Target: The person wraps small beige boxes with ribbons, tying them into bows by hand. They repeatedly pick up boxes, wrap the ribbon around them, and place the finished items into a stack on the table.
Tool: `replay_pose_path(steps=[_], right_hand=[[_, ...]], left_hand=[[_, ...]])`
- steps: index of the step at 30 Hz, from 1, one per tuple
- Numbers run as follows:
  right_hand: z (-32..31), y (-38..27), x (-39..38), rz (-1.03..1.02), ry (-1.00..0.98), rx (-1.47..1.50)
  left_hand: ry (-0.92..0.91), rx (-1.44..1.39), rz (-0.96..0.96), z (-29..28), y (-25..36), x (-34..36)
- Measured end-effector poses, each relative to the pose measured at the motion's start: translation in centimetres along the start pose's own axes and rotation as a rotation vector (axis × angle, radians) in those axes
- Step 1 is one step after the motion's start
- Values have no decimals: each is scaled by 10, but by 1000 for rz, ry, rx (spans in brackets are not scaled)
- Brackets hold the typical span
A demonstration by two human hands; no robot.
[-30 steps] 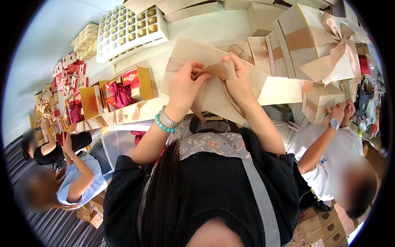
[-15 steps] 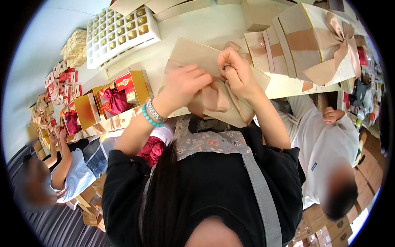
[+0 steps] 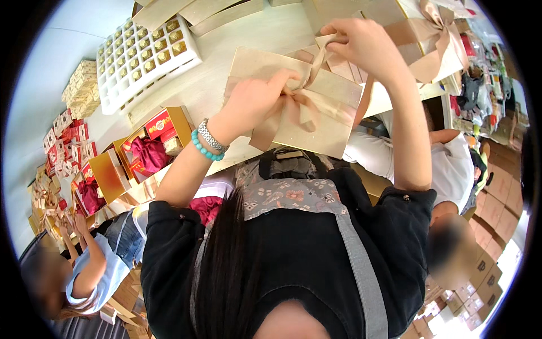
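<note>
Ribbon (image 3: 298, 108): tan and shiny, banded across the cream box (image 3: 324, 131), with a knot and a loop near the middle of its top and one tail trailing toward the person.
Box place: on the bench (image 3: 217, 76), right in front of the person, turned askew, its nearest corner jutting past the bench edge.
Left hand (image 3: 254, 101): thumb and forefinger close on the ribbon at the knot; the other fingers curl behind, and part of the grip is hidden. A turquoise bracelet (image 3: 206, 148) sits on this wrist.
Right hand (image 3: 367, 45): raised beyond the box's far side, pinching a length of ribbon that runs taut from the knot to the fingertips.
Hanging strip: more ribbon drops beside the box's right edge, under the right wrist; I cannot tell whether it belongs to the pinched length.
Step in hand: judging by the stretched length and standing loop, the bow is being drawn tight and shaped.
Next move calls for: probably a steady pinch at the knot, with an even pull that leaves the loop full and the ribbon untwisted.
Left along the bench: a white tray (image 3: 116, 96) of gold-topped bottles, and nearer, gold gift boxes (image 3: 186, 127) with burgundy bags (image 3: 149, 153).
Right: a larger box wearing a finished bow (image 3: 440, 31).
</note>
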State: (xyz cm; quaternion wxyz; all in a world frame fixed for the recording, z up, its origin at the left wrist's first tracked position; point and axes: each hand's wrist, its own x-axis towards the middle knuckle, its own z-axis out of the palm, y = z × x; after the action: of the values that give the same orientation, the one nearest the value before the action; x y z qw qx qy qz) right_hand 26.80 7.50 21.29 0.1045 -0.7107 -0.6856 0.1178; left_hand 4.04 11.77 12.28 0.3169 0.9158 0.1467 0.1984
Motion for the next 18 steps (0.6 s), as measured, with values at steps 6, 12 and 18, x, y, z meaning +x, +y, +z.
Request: replay_pose_path(steps=[6,12,18], right_hand=[[-52,-40,24,-396,136,-537],[-40,-101,56,-734,-12,573],[74,-89,-106,-608,-571,766]], left_hand=[[-113,-55,-83,-4,-1,3],[-65,-90,-105,-2,-4,15],[-33,-216,-205,4,-7,16]])
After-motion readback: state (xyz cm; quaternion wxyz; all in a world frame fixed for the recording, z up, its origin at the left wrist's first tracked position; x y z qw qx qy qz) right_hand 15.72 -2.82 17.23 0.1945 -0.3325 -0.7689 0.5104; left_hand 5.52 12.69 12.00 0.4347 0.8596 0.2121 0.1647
